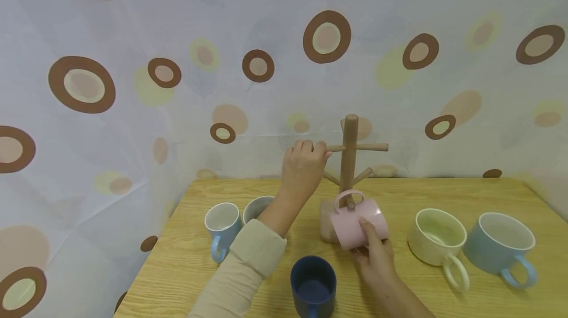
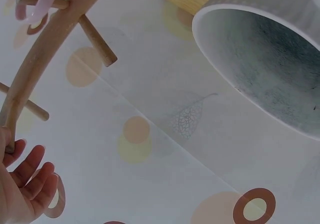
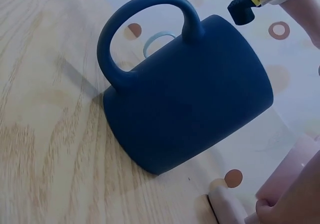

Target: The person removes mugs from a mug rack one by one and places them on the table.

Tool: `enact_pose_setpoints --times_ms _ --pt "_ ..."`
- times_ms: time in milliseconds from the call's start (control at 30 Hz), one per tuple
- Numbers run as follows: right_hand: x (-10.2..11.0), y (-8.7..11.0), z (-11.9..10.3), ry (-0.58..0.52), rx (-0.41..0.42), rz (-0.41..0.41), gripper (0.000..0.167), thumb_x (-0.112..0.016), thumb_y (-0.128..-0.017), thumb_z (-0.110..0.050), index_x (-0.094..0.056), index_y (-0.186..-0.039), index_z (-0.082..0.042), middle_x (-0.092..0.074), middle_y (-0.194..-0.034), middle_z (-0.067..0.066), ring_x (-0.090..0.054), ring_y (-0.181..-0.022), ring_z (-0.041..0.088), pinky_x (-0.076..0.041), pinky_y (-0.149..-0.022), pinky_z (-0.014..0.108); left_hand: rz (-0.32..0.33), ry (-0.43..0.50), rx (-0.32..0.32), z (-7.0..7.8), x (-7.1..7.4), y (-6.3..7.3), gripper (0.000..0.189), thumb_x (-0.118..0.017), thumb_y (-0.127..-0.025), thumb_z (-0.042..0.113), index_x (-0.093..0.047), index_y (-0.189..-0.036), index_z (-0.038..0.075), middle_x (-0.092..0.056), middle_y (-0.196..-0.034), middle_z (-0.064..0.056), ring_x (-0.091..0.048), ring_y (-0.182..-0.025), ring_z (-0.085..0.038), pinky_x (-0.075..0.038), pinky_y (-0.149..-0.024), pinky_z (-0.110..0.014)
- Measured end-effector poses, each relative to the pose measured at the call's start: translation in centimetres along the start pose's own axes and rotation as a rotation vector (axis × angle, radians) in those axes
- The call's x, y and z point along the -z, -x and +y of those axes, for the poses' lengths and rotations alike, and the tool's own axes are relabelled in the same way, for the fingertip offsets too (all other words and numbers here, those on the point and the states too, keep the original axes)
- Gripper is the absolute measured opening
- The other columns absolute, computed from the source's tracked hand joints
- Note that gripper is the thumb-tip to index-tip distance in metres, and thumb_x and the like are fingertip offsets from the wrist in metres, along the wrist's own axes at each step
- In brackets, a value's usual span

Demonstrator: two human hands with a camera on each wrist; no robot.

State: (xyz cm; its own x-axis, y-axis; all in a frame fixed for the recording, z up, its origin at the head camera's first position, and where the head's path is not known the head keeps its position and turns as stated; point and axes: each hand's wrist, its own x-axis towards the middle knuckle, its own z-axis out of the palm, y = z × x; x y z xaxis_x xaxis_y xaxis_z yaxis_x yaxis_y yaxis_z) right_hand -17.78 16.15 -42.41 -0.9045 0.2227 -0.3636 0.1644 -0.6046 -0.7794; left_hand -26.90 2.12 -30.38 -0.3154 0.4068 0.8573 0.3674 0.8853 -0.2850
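A wooden mug tree (image 1: 349,165) with several pegs stands upright on the table. My left hand (image 1: 303,167) pinches the end of its upper left peg; the left wrist view shows the other fingers loosely bent beside it. Low at the front of the tree, my right hand (image 1: 376,261) holds a pink mug (image 1: 352,227) lying sideways, thumb on its wall and fingers partly hidden beneath. The mug's pink handle (image 2: 46,2) loops around a lower peg in the left wrist view. A dark blue mug (image 3: 185,94) stands close to my right wrist.
On the wooden table (image 1: 177,268), a light blue mug (image 1: 224,227) and a whitish mug (image 1: 256,206), partly behind my left forearm, stand at left. At right are a cream mug (image 1: 432,249) and a wide blue mug (image 1: 492,249). A patterned sheet (image 1: 275,12) hangs behind.
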Motion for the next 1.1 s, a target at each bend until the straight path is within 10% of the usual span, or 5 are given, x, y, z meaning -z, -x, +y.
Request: enact_pose_setpoints --times_ms 733,1100 --pt "3.0 -1.0 -0.5 0.05 -0.03 -0.017 0.035 -0.061 -0.087 -0.036 -0.038 -0.112 -0.029 -0.051 -0.098 -0.009 -0.057 -0.086 0.005 -0.051 -0.08 0.027 -0.119 0.104 0.115 0.6 0.8 -0.1 0.019 -0.06 -0.088 0.035 -0.065 -0.086 0.017 -0.065 -0.075 -0.001 -0.06 -0.072 -0.016 -0.049 -0.061 -0.027" --pt "3.9 0.5 -1.5 0.201 -0.035 -0.125 0.026 -0.048 -0.093 -0.038 -0.034 -0.114 -0.03 -0.046 -0.104 -0.012 -0.053 -0.092 0.002 -0.046 -0.084 0.025 -0.205 0.433 0.308 1.4 1.9 1.1 0.043 -0.062 -0.088 0.024 -0.054 -0.122 -0.002 -0.058 -0.113 -0.015 -0.059 -0.099 -0.025 -0.052 -0.08 -0.034"
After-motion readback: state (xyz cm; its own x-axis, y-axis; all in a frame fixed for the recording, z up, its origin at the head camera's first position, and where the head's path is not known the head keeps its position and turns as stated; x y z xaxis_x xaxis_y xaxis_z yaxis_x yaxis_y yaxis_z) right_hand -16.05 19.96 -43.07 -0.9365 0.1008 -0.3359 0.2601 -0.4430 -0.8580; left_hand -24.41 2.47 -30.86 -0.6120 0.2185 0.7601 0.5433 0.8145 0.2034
